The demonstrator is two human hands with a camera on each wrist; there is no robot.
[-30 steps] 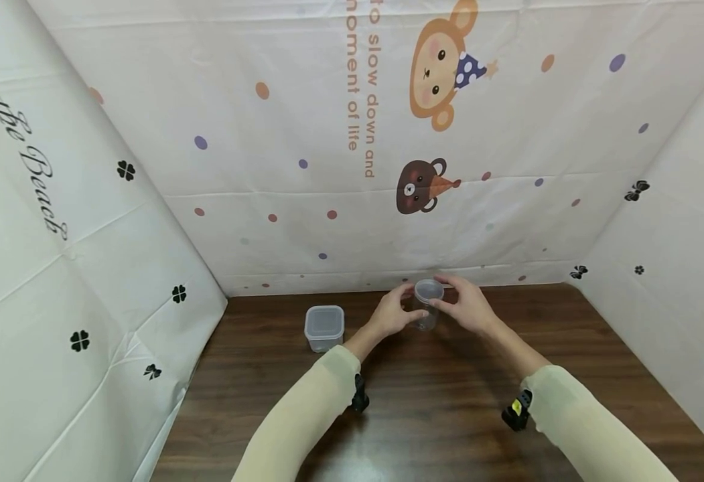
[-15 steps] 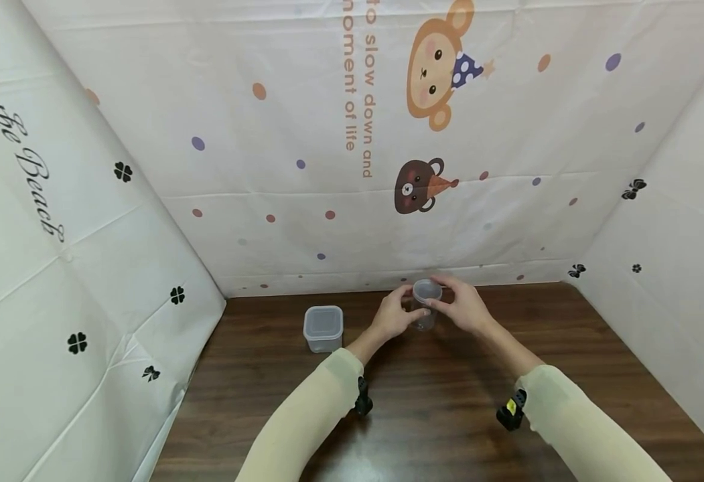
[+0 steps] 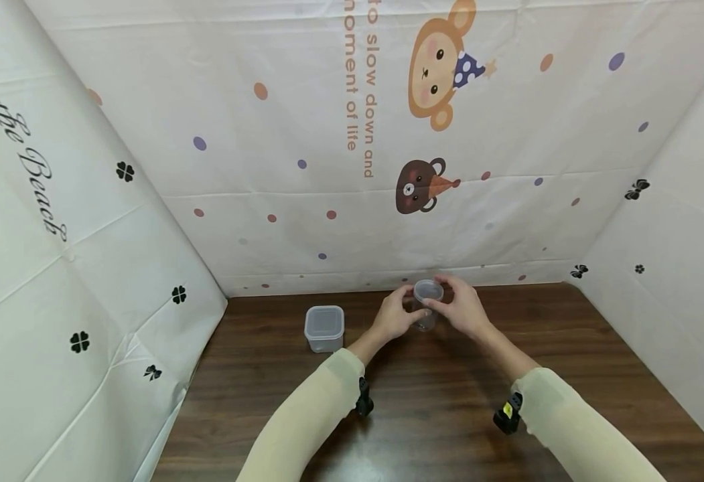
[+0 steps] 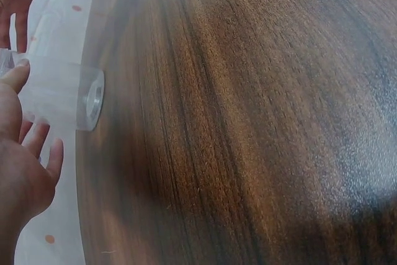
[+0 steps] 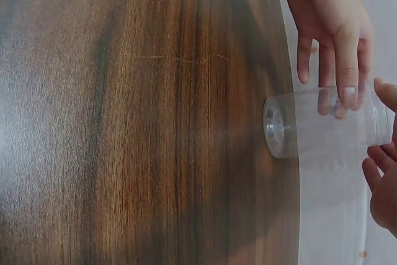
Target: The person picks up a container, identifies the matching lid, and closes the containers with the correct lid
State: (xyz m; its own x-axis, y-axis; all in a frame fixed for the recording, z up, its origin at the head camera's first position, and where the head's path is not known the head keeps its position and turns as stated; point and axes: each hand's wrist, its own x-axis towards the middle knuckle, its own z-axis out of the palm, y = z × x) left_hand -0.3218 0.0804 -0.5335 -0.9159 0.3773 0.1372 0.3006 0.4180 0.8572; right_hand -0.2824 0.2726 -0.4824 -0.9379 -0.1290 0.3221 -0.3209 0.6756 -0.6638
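Note:
A clear plastic jar (image 3: 426, 323) with a round translucent lid (image 3: 429, 290) stands upright near the back edge of the table. My left hand (image 3: 391, 314) grips the jar's body from the left, thumb in front and fingers behind. From the right, my right hand (image 3: 466, 309) holds the lid's rim between thumb and fingers. In the right wrist view, the jar (image 5: 291, 125) looks see-through and nothing shows inside it. The left wrist view shows its ringed base (image 4: 94, 99) close over the wood.
A square translucent food container (image 3: 324, 328) with a lid stands to the left on the dark wooden table (image 3: 424, 428). White printed sheets (image 3: 303, 227) rise behind the table and along both sides.
Both hands stay at the jar in nearly the same place. The right forearm has shifted slightly to the left, and the square container has not moved.

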